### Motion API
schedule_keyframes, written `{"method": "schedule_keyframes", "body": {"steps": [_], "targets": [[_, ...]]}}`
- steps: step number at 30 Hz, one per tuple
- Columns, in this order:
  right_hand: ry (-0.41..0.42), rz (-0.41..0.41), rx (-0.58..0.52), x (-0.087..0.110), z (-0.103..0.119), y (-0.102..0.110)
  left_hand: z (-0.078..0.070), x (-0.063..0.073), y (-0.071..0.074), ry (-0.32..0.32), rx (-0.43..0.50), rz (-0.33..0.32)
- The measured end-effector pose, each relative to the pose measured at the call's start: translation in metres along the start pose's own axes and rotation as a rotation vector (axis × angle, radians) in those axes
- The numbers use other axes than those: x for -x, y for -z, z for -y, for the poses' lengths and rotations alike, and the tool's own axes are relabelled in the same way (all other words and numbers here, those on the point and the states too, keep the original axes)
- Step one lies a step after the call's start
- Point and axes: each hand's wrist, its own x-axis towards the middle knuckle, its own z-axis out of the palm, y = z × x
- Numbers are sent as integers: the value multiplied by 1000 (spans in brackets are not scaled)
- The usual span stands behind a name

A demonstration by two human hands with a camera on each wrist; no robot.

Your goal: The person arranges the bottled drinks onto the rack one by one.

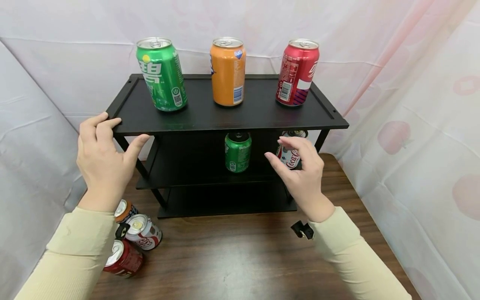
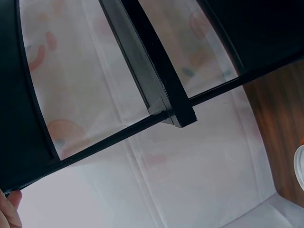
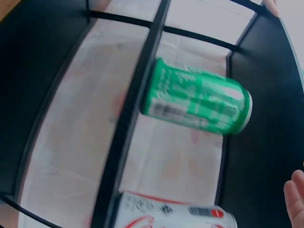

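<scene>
My left hand (image 1: 105, 156) holds the front left corner of a black three-tier shelf rack (image 1: 198, 121), fingers over the top board and thumb at its front edge. In front of the rack's right side, my right hand (image 1: 301, 173) hovers with thumb and fingers apart, holding nothing. Partly behind it on the middle shelf stands a white Coca-Cola can (image 1: 290, 156). A green Sprite can (image 1: 238, 152) stands left of that one; the right wrist view shows the same green can (image 3: 197, 97). On the top board are a green can (image 1: 161, 75), an orange Fanta can (image 1: 228, 73) and a red can (image 1: 298, 73).
On the wooden table (image 1: 232, 250), left of the rack and partly behind my left forearm, stand a red can (image 1: 127, 260), a white Coca-Cola can (image 1: 144, 233) and an orange can (image 1: 125, 210). Pale printed curtains (image 1: 412, 125) enclose the back and sides.
</scene>
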Motion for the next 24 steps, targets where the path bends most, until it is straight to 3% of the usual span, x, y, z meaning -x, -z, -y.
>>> {"method": "schedule_keyframes", "body": {"steps": [9, 16, 20, 24], "targets": [[66, -174, 6, -19, -7, 16, 0, 0, -1, -10, -5, -12], [92, -316, 100, -32, -11, 26, 1, 0, -1, -10, -1, -15], [64, -330, 131, -39, -14, 31, 1, 0, -1, -7, 0, -11], [13, -280, 142, -44, -19, 36, 0, 0, -1, -9, 1, -12]]}}
